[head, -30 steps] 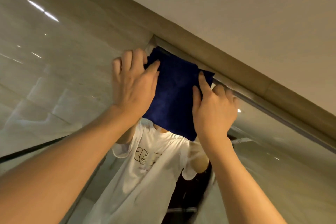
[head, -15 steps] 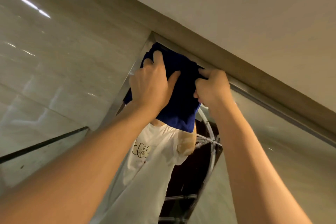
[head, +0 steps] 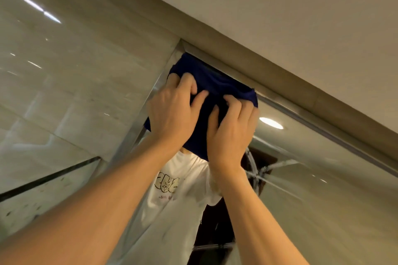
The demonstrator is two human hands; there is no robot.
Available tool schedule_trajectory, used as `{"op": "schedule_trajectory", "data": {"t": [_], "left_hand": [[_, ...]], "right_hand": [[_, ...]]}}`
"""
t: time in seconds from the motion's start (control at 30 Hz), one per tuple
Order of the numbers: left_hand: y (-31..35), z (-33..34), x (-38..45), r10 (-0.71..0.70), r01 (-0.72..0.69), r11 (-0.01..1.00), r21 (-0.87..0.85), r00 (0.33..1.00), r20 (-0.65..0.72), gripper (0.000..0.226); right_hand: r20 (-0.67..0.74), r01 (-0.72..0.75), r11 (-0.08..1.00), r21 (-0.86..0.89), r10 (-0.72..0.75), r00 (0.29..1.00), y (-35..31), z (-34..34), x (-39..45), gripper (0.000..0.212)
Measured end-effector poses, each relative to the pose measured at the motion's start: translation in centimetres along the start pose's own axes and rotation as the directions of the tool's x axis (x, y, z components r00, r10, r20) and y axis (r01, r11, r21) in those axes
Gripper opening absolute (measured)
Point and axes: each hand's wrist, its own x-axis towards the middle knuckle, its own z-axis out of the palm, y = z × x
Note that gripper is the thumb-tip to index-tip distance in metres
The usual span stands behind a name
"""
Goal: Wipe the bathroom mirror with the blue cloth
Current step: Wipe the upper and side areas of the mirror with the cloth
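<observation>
Up at the mirror's top left corner, I have both hands on the blue cloth (head: 213,90). My left hand (head: 172,112) has its fingers curled into the cloth's upper part, bunching it, with the thumb reaching over toward three o'clock. My right hand (head: 231,129) lies just beside it at four o'clock, fingertips bent and digging into the fabric, palm pressing it against the mirror (head: 323,189).

Outward from the hands, the cloth shows above the knuckles at twelve o'clock, where its top edge touches the mirror frame (head: 280,103) under the ceiling, and a flap hangs between the wrists at six o'clock. A little of it peeks out at nine o'clock beside the tiled wall (head: 75,92).

As I judge it, the wipe is at an early stage: only this corner is under the cloth, and the wide glass toward four and five o'clock looks unreached, though I cannot tell clean from dirty there. A ceiling light (head: 271,123) and a white shirt (head: 172,211) are reflected below.
</observation>
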Motion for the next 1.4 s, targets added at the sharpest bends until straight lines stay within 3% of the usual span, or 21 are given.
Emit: {"op": "schedule_trajectory", "data": {"t": [0.07,0.13,0.23,0.33,0.37,0.43,0.5,0.57,0.83,1.07,1.23,1.4], "left_hand": [[-0.6,0.2,0.0,0.046,-0.046,0.998,0.053,0.999,0.004,0.022],[-0.4,0.3,0.2,0.02,-0.021,0.998,0.062,1.0,0.02,0.024],[0.5,-0.5,2.4,-0.189,0.188,0.982,0.019,0.973,0.133,0.035],[0.8,-0.5,4.1,-0.318,0.325,0.946,0.0,0.927,0.201,0.042],[0.7,0.0,3.6,-0.301,0.303,0.953,0.006,0.944,0.138,0.039],[0.6,1.3,1.7,-0.133,0.137,0.99,0.044,0.988,-0.075,0.028],[0.3,2.7,0.4,0.055,-0.048,0.998,0.034,0.972,-0.227,0.021],[-0.7,3.5,0.6,0.202,-0.191,0.979,0.067,0.941,-0.27,0.021],[-0.8,4.6,-0.6,0.336,-0.307,0.931,0.196,0.932,-0.136,0.03],[3.7,5.9,-3.7,0.426,-0.432,0.901,0.036,0.898,0.109,0.044],[0.6,4.2,-0.9,0.362,-0.369,0.926,0.074,0.928,0.091,0.041],[-0.4,3.9,-0.1,0.315,-0.319,0.94,0.123,0.948,0.048,0.038]], "right_hand": [[-0.041,0.017,0.998,-0.059,-0.02,0.999,0.2,1.0,0.3,0.022],[-0.058,-0.117,0.991,-0.062,0.113,0.992,-1.3,1.7,1.1,0.021],[-0.069,-0.256,0.966,0.037,0.258,0.964,-2.5,2.1,2.5,0.025],[-0.076,-0.175,0.984,0.038,0.177,0.981,-1.3,2.5,2.5,0.031],[-0.077,-0.16,0.986,0.05,0.164,0.983,-1.1,2.6,2.3,0.031],[-0.083,-0.158,0.983,0.099,0.166,0.983,-1.1,2.8,2.0,0.024],[-0.105,-0.097,0.983,0.156,0.114,0.988,-1.1,3.1,1.8,0.018],[-0.12,-0.01,0.984,0.178,0.032,0.992,-0.8,3.5,1.7,0.019],[-0.071,0.051,0.992,0.116,-0.043,0.997,1.3,2.7,1.0,0.03],[-0.141,-0.033,0.999,0.025,0.036,0.989,7.2,-0.2,-0.1,0.031],[-0.098,-0.055,0.993,0.107,0.065,0.993,3.1,1.7,0.9,0.03],[-0.127,0.006,0.985,0.171,0.016,0.992,2.1,2.3,1.9,0.01]]}}
